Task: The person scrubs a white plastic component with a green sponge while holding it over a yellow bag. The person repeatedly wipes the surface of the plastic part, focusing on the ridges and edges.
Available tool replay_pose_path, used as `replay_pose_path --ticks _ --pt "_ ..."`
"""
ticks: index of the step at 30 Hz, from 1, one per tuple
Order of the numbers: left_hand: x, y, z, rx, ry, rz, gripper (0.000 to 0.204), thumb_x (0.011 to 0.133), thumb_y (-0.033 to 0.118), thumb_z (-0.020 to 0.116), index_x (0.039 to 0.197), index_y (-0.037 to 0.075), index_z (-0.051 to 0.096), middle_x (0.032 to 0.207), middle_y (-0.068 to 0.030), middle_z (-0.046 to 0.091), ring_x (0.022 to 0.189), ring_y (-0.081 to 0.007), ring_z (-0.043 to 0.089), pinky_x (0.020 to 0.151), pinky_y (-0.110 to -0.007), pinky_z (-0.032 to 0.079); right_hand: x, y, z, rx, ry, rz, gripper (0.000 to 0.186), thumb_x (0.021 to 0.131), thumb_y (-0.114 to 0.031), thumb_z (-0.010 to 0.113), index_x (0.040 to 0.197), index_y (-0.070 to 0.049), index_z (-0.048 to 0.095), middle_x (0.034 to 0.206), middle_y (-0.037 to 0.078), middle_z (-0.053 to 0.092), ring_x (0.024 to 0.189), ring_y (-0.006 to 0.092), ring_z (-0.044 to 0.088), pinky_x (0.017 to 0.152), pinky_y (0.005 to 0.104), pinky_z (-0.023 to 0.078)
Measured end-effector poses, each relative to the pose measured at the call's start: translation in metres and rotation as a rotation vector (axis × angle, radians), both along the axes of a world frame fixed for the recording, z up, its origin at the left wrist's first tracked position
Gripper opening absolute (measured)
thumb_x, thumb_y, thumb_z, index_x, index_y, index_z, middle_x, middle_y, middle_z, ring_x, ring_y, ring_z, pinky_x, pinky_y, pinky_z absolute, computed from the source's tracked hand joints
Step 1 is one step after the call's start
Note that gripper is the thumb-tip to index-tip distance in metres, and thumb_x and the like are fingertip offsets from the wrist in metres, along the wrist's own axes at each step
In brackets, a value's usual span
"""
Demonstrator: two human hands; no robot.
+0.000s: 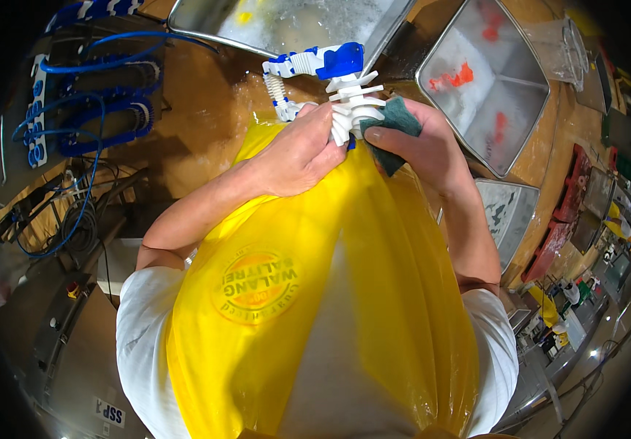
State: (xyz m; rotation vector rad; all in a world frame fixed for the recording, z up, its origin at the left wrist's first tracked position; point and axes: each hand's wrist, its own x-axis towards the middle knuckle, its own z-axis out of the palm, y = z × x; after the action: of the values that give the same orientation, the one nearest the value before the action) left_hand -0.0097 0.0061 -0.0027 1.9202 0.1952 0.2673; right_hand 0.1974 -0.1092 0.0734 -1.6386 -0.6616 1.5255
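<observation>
My left hand (302,150) is closed on a white finned plastic part (353,94), just above my yellow apron. My right hand (418,143) grips a dark green scouring pad (396,112) against that part’s lower right side, thumb over the pad. Connected to or lying behind the fins, I cannot tell which, is a white and blue jointed assembly (337,60) with a ribbed section (274,89). Some of it is hidden behind my fingers.
A soapy metal basin (271,18) stands at the top; another (513,102), with orange pieces, at upper right. A metal tray (509,208) sits below that. Blue hoses and chains (110,124) occupy the left side; red items (568,186) and tools line the right of the wooden table (184,95).
</observation>
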Motion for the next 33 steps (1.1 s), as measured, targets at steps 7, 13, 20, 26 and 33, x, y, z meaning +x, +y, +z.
replay_pose_path --ticks 7,13,20,26,33 --pt "-0.004 0.004 -0.003 -0.054 0.055 -0.074 0.054 0.099 0.015 0.049 0.152 0.002 0.046 0.145 -0.0208 0.052 0.133 -0.0422 0.049 0.116 -0.049 0.034 0.001 0.002 -0.011 -0.126 0.162 -0.039 0.022 0.097 -0.022 0.077 0.104 -0.002 0.073 0.080 0.002 0.070 0.066 0.0101 0.063 0.062 0.0277 0.050" --pt "-0.001 -0.002 -0.003 -0.161 -0.059 -0.010 0.059 0.100 0.015 0.047 0.158 0.002 0.042 0.157 -0.0213 0.049 0.139 -0.0398 0.051 0.120 -0.046 0.036 0.012 -0.006 -0.018 -0.026 -0.358 -0.171 0.020 0.096 -0.018 0.078 0.107 -0.001 0.074 0.087 0.003 0.072 0.075 0.0088 0.065 0.066 0.0276 0.052" --pt "-0.003 0.003 0.002 -0.329 0.134 -0.075 0.059 0.101 0.015 0.046 0.159 0.002 0.041 0.149 -0.0181 0.055 0.139 -0.0307 0.052 0.118 -0.042 0.039 -0.014 -0.010 -0.018 0.880 -1.089 0.024 0.031 0.075 -0.004 0.085 0.105 -0.011 0.082 0.099 0.004 0.075 0.086 0.0232 0.072 0.074 0.0343 0.053" --pt "-0.001 -0.012 -0.004 -0.298 -0.129 0.085 0.051 0.098 0.020 0.049 0.145 0.003 0.049 0.126 -0.0208 0.063 0.110 -0.0421 0.058 0.102 -0.051 0.044 -0.014 -0.015 -0.017 0.881 -1.090 0.245 0.039 0.072 -0.010 0.085 0.110 -0.019 0.081 0.110 -0.003 0.076 0.095 0.0211 0.071 0.083 0.0376 0.047" --pt "-0.010 -0.002 -0.005 -0.220 0.111 -0.090 0.055 0.099 0.015 0.047 0.152 0.000 0.044 0.144 -0.0197 0.056 0.136 -0.0351 0.053 0.117 -0.043 0.039 -0.023 -0.025 -0.021 0.789 -1.072 0.185 0.040 0.074 -0.011 0.084 0.112 -0.020 0.080 0.114 -0.005 0.075 0.100 0.0199 0.068 0.088 0.0382 0.045"
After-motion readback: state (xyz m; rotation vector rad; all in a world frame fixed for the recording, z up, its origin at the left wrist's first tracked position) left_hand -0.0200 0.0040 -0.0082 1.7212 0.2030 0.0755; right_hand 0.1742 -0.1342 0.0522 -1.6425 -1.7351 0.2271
